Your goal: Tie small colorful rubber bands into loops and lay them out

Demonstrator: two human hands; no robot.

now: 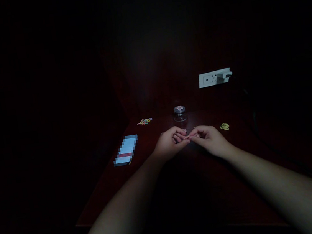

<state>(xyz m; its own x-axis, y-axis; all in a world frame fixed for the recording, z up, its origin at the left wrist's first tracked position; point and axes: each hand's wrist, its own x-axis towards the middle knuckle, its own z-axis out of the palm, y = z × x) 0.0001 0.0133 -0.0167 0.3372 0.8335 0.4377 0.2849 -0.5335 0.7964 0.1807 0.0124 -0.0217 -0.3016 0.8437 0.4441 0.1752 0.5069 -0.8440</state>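
Observation:
My left hand (171, 142) and my right hand (209, 138) meet over the middle of the table, fingertips close together. Between them they pinch a thin pinkish band (187, 137), mostly covered by the fingers. Just beyond the left fingertips lies a small pink ring (184, 130), partly hidden. A clear round jar (180, 117) with a patterned lid stands upright behind the hands. To the right of my right hand is a small pile of yellow bands (225, 126). Several multicoloured bands (145, 122) lie in a loose pile at the back left.
A blurred-out phone-like bright screen (126, 150) lies on the left of the dark red table (104, 201). On the back wall is a white socket plate (208, 79) with a plug (225, 76) in it. A dark cable runs down the right side. The surroundings are very dark.

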